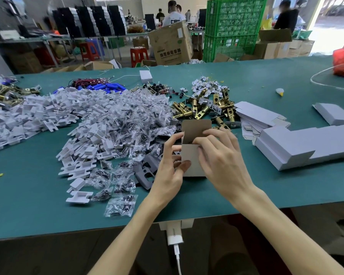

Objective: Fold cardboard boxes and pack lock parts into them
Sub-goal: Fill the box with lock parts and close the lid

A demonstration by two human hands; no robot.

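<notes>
Green table (246, 80), cluttered workshop, hands gripping cardboard box (191, 159)

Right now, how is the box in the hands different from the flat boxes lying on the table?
The held box is opened up with its top flap raised; the flat boxes are unfolded and stacked. The held box is gripped by both hands; the flat boxes lie untouched. Both are pale cardboard.
</notes>
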